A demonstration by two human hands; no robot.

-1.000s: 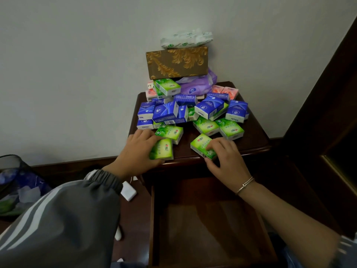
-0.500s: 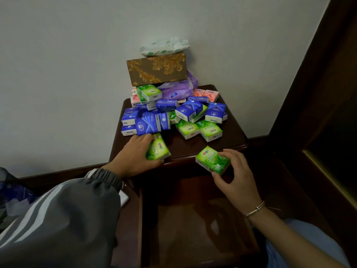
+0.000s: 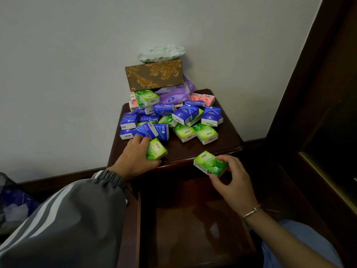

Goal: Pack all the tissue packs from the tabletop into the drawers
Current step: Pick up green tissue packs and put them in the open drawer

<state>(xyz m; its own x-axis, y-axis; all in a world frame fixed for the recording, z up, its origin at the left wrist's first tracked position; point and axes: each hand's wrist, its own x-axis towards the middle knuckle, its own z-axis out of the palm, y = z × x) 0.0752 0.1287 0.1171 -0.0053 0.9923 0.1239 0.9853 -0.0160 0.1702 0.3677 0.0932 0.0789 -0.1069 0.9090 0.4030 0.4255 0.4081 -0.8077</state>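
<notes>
Several small tissue packs in blue, green and pink lie heaped on the dark wooden nightstand top (image 3: pixel 228 140). My left hand (image 3: pixel 135 157) grips a green tissue pack (image 3: pixel 156 149) at the front edge of the tabletop. My right hand (image 3: pixel 233 180) pinches another green tissue pack (image 3: pixel 209 164), held in the air just past the front edge, above the back of the open drawer (image 3: pixel 191 229). The drawer interior looks bare and glossy.
At the back of the heap a gold patterned tissue box (image 3: pixel 154 75) rests on a purple soft pack (image 3: pixel 173 94), with a white-green soft pack (image 3: pixel 162 53) on top. Dark wooden furniture (image 3: pixel 318 113) stands to the right. A mesh bin (image 3: pixel 9 200) sits at lower left.
My right hand has lifted its green pack off the tabletop and drawn it back over the open drawer. My left hand keeps its grip on the other green pack near the front edge.
</notes>
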